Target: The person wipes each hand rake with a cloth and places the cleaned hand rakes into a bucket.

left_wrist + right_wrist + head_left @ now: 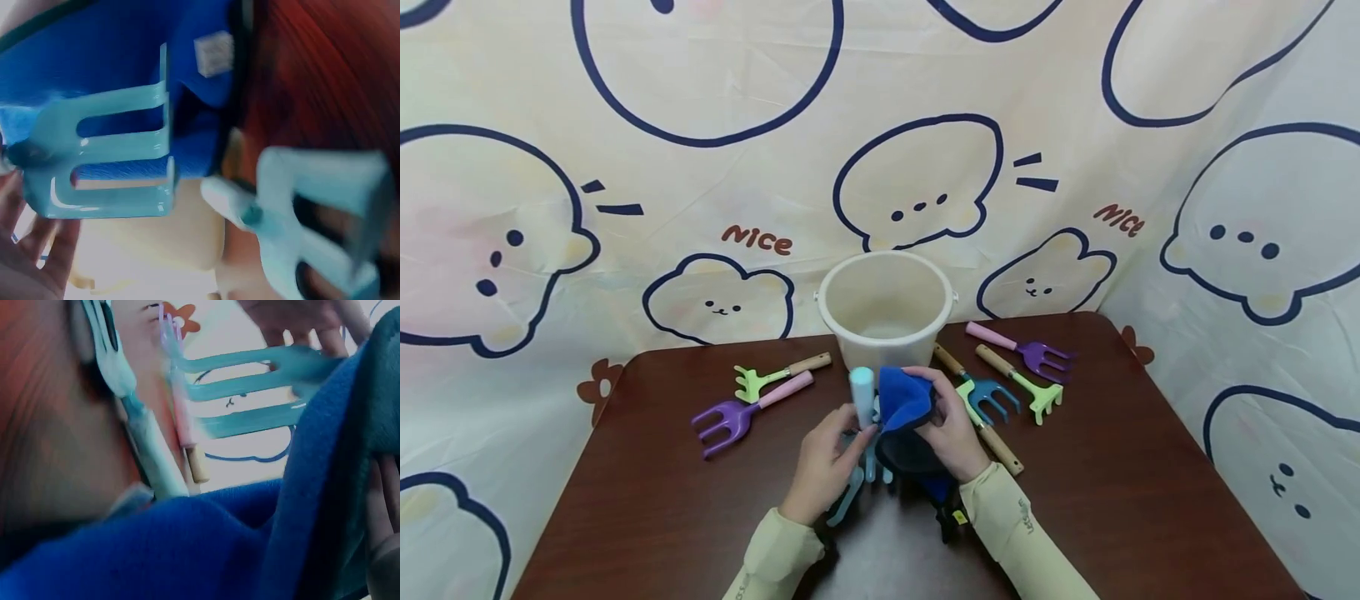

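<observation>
Left hand [823, 462] grips the light-blue plastic toy rake [862, 414]; right hand [952, 427] pinches the blue fleece cloth [904, 398]. Risk: cloth snagging the tines, yanking the rake loose.

Even, bright light in the head view with bent edges; both wrist views blurred, unfocused.

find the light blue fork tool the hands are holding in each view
head: light blue fork at centre, handle up, gripped by the left hand, in front of the bucket.
left wrist: tines fill the left half.
right wrist: tines cross the upper middle.
shared landmark: the blue cloth, which the right hand holds.
</observation>
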`<state>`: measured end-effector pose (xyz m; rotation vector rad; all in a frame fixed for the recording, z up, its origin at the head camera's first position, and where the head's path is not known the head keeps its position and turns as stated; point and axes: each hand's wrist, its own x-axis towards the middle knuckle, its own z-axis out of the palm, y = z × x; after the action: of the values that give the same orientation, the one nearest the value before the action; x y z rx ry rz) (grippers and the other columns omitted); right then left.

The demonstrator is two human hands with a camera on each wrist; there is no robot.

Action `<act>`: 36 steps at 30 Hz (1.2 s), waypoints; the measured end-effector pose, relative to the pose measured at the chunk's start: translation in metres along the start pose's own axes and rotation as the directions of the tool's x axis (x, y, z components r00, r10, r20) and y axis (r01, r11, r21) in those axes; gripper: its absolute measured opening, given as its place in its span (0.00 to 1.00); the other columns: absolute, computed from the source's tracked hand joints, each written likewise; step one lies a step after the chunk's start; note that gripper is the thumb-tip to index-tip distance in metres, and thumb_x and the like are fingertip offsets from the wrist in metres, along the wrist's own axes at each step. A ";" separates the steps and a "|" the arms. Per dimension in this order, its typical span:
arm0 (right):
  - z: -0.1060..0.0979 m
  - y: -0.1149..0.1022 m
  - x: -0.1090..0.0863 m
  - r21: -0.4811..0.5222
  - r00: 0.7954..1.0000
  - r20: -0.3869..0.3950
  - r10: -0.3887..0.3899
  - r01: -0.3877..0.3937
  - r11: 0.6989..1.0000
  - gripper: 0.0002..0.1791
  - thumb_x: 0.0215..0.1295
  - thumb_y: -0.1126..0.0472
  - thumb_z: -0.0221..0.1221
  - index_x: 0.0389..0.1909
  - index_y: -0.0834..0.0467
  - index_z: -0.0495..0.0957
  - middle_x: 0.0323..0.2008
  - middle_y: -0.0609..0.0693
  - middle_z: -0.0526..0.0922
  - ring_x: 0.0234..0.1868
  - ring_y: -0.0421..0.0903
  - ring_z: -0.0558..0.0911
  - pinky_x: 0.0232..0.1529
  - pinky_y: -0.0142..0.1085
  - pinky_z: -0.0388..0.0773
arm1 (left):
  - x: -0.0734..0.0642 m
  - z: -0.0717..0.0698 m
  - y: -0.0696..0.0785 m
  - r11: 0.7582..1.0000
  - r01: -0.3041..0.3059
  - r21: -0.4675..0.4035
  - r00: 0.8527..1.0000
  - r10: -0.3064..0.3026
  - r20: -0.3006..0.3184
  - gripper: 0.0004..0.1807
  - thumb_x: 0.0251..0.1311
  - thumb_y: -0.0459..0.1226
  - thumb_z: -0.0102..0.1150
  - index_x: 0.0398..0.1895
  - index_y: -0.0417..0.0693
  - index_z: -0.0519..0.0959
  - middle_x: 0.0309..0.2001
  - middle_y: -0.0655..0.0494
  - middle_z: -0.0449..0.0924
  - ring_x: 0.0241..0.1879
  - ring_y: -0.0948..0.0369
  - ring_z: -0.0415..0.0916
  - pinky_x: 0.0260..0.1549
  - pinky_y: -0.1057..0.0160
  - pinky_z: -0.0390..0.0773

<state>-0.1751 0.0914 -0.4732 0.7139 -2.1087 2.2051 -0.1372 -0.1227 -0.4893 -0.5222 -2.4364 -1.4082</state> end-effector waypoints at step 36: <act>0.003 0.016 -0.005 -0.648 0.848 0.362 -0.386 0.527 0.550 0.28 0.42 0.84 0.62 0.42 0.56 0.91 0.18 0.47 0.79 0.18 0.37 0.68 0.26 0.22 0.69 | 0.004 -0.033 0.027 0.943 -0.327 0.063 0.928 0.333 -0.166 0.18 0.50 0.21 0.73 0.39 0.44 0.78 0.35 0.55 0.85 0.29 0.64 0.84 0.34 0.73 0.83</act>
<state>-0.1750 0.0890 -0.4897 1.2066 -2.2410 0.9099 -0.1265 -0.1382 -0.4506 -0.7291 -2.1106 -1.2144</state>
